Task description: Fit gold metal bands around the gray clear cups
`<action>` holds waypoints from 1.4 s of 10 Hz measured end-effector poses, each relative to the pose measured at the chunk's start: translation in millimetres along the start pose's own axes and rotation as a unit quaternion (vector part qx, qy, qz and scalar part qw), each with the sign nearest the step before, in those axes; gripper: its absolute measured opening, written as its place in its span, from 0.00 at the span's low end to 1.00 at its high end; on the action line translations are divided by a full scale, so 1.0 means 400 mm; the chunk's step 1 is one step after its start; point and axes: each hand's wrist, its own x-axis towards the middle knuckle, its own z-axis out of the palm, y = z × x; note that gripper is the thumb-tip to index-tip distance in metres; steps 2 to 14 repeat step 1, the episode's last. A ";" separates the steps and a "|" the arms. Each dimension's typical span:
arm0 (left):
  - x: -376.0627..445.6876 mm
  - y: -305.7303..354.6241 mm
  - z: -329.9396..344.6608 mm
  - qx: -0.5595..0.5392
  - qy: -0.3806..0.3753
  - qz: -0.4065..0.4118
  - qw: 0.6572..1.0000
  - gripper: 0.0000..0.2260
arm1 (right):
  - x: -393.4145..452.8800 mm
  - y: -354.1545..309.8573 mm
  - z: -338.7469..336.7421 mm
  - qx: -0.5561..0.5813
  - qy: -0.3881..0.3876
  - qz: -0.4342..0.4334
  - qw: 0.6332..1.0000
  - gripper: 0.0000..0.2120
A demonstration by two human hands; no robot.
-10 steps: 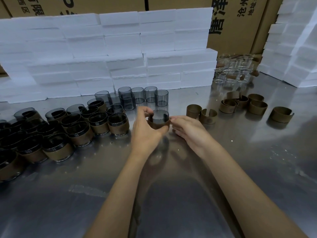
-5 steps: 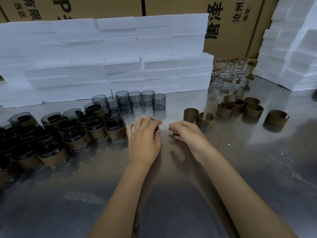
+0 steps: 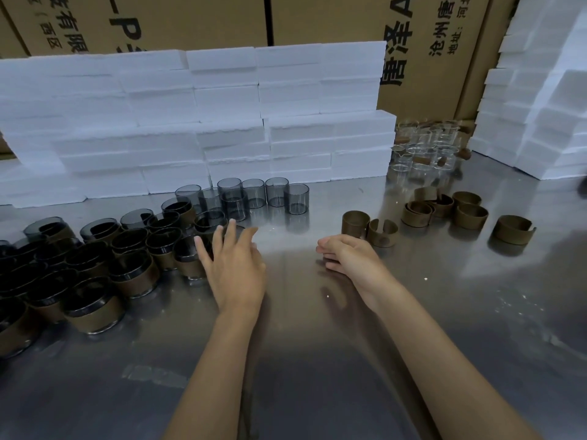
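Observation:
My left hand (image 3: 235, 265) lies flat with its fingers spread over a banded gray cup (image 3: 237, 229), at the right edge of a cluster of banded cups (image 3: 133, 274). Only a bit of that cup's rim shows between the fingers. My right hand (image 3: 349, 258) rests on the steel table (image 3: 317, 344), fingers loosely curled with nothing in them. Several bare gray clear cups (image 3: 276, 195) stand in a row behind my left hand. Just beyond my right hand lie two loose gold bands (image 3: 355, 222), with more gold bands (image 3: 470, 214) further right.
A wall of white foam blocks (image 3: 222, 122) runs along the back, and another foam stack (image 3: 546, 106) stands at the right. Colourless glass cups (image 3: 425, 150) crowd the back right corner. Printed cardboard boxes (image 3: 317, 17) stand behind everything.
Both hands held one cup with a band around it in the middle. My left hand then moved it left to the banded cluster and spread its fingers. My right hand let go and stayed.

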 end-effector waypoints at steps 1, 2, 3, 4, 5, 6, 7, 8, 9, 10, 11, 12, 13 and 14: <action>-0.009 0.018 0.003 -0.024 0.007 0.034 0.999 0.16 | -0.003 -0.017 -0.008 0.020 0.015 0.000 1.000 0.09; -0.009 0.018 0.003 -0.024 0.007 0.034 0.999 0.16 | -0.003 -0.017 -0.008 0.020 0.015 0.000 1.000 0.09; -0.009 0.018 0.003 -0.024 0.007 0.034 0.999 0.16 | -0.003 -0.017 -0.008 0.020 0.015 0.000 1.000 0.09; -0.009 0.018 0.003 -0.024 0.007 0.034 0.999 0.16 | -0.003 -0.017 -0.008 0.020 0.015 0.000 1.000 0.09; -0.009 0.018 0.003 -0.024 0.007 0.034 0.999 0.16 | -0.003 -0.017 -0.008 0.020 0.015 0.000 1.000 0.09; -0.009 0.018 0.003 -0.024 0.007 0.034 0.999 0.16 | -0.003 -0.017 -0.008 0.020 0.015 0.000 1.000 0.09; -0.009 0.018 0.003 -0.024 0.007 0.034 0.999 0.16 | -0.003 -0.017 -0.008 0.020 0.015 0.000 1.000 0.09; -0.009 0.018 0.003 -0.024 0.007 0.034 0.999 0.16 | -0.003 -0.017 -0.008 0.020 0.015 0.000 1.000 0.09; -0.009 0.018 0.003 -0.024 0.007 0.034 0.999 0.16 | -0.003 -0.017 -0.008 0.020 0.015 0.000 1.000 0.09; -0.009 0.018 0.003 -0.024 0.007 0.034 0.999 0.16 | -0.003 -0.017 -0.008 0.020 0.015 0.000 1.000 0.09; -0.009 0.018 0.003 -0.024 0.007 0.034 0.999 0.16 | -0.003 -0.017 -0.008 0.020 0.015 0.000 1.000 0.09; -0.009 0.018 0.003 -0.024 0.007 0.034 0.999 0.16 | -0.003 -0.017 -0.008 0.020 0.015 0.000 1.000 0.09; -0.009 0.018 0.003 -0.024 0.007 0.034 0.999 0.16 | -0.003 -0.017 -0.008 0.020 0.015 0.000 1.000 0.09; -0.009 0.018 0.003 -0.024 0.007 0.034 0.999 0.16 | -0.003 -0.017 -0.008 0.020 0.015 0.000 1.000 0.09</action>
